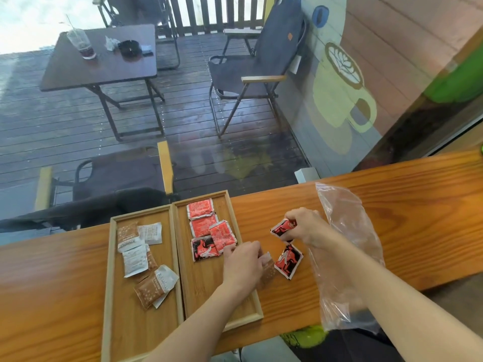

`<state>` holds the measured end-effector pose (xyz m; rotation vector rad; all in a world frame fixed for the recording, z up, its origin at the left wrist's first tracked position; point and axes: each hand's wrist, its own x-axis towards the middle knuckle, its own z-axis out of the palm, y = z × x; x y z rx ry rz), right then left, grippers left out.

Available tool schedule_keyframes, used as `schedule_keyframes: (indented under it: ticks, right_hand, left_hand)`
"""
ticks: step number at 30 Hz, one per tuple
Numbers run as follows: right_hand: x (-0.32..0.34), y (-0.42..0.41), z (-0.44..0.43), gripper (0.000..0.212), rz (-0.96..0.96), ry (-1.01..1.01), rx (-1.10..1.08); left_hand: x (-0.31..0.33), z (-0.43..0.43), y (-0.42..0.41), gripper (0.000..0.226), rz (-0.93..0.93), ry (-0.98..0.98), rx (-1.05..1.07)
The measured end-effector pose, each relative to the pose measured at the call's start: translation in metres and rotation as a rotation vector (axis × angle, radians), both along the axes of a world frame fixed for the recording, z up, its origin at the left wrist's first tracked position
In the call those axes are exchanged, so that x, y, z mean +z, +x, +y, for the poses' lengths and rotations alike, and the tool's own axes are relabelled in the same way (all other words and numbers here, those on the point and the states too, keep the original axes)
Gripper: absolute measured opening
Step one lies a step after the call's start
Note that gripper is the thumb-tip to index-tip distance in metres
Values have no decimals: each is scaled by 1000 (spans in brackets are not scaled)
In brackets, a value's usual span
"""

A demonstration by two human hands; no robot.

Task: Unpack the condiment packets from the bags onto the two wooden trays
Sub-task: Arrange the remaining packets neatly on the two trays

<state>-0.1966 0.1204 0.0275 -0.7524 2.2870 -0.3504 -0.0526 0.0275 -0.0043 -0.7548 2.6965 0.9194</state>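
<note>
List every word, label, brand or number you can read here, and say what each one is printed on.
None can be read with certainty.
Red packets on the right tray: white print, too blurred.
Red-and-black packet on the counter: graphics only, no legible words.
White packets on the left tray: fine print, too small.
Brown packet: blue lettering on its white end, tilted and blurred, unreadable.
Chair's orange tag: too small.
</note>
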Motion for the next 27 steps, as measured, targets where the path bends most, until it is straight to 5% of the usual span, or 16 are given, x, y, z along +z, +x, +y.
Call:
schedule_keyframes:
  ticks: [9,13,18,23,27]
  right_hand:
    - [-4,21,8,24,16,246,414]
    - [-21,29,10,34,138,320,389]
    - [-26,27,3,43,48,339,238]
    - [-26,27,-4,27,44,372,295]
    - [-12,30,-12,14,34,217,303]
  left_hand:
    - [30,-30,23,12,217,335,390]
    - [38,-41,35,12,270,418,483]
    - [41,-47,50,9,318,449,595]
    - [46,-49,64,9,333,466,686]
    - [49,-53,83,10,334,454,765]
